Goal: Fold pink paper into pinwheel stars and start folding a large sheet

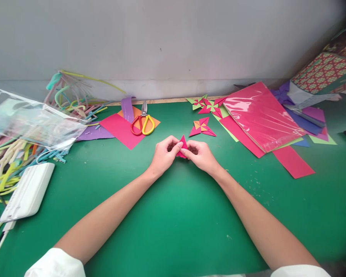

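Note:
A small folded red-pink paper is held between both hands near the middle of the green table, one pointed tip facing up. My left hand pinches its left side with thumb and fingers. On the right side, my right hand grips it with the thumb across the front. Part of the paper is hidden by my fingers. Just beyond my right hand lies a folded pink star with an orange centre. Behind it are a pink star with a green centre and a green one.
Scissors lie on pink paper and orange paper at left. A plastic sleeve, pipe cleaners and a white power strip fill the far left. Wrapped red paper and coloured sheets lie right.

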The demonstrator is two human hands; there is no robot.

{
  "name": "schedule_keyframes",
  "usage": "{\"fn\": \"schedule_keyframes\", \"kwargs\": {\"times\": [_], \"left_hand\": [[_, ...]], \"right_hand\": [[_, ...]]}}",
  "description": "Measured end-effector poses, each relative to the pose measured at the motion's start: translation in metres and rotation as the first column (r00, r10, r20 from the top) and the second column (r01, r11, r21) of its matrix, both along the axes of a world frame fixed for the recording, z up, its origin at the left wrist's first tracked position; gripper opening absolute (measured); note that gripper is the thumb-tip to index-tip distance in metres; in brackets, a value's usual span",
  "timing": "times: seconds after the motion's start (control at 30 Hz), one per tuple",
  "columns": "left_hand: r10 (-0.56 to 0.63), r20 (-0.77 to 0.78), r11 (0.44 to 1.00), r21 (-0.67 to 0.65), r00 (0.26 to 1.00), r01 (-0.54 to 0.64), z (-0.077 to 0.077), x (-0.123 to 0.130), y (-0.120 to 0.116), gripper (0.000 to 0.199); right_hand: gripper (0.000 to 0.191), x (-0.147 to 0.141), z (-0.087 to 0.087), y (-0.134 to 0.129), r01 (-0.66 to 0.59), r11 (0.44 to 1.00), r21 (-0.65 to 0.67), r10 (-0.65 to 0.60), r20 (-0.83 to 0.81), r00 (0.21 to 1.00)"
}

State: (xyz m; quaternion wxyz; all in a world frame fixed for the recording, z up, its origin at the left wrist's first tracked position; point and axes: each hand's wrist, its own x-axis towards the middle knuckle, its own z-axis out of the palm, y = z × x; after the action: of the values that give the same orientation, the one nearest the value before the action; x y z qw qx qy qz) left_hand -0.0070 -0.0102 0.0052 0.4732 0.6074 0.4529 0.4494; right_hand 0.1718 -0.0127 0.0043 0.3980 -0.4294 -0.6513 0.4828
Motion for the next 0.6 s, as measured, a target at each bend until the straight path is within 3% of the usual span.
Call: {"fn": "schedule_keyframes", "kwargs": {"times": [0.23, 0.43, 0.6], "left_hand": [[-0.010, -0.027, 1.000, 0.029, 1.000, 0.011, 0.0070, 0.0016, -0.0010, 0.035], [-0.014, -0.157, 0.999, 0.049, 0.987, 0.022, 0.0042, 0.0008, -0.0025, 0.028], [-0.023, -0.113, 0.999, 0.028, 0.993, 0.026, 0.0046, -0.0003, -0.0016, 0.028]], "right_hand": [[0.037, 0.0037, -0.0021, 0.0043, 0.087, 0.992, -0.091, -0.100, -0.160, 0.982], [0.040, 0.0033, 0.0000, 0.0041, 0.063, 0.994, -0.094, -0.077, -0.164, 0.983], [0.044, 0.0046, 0.0012, 0.0041, 0.049, 0.997, -0.058, -0.056, -0.130, 0.990]]}}
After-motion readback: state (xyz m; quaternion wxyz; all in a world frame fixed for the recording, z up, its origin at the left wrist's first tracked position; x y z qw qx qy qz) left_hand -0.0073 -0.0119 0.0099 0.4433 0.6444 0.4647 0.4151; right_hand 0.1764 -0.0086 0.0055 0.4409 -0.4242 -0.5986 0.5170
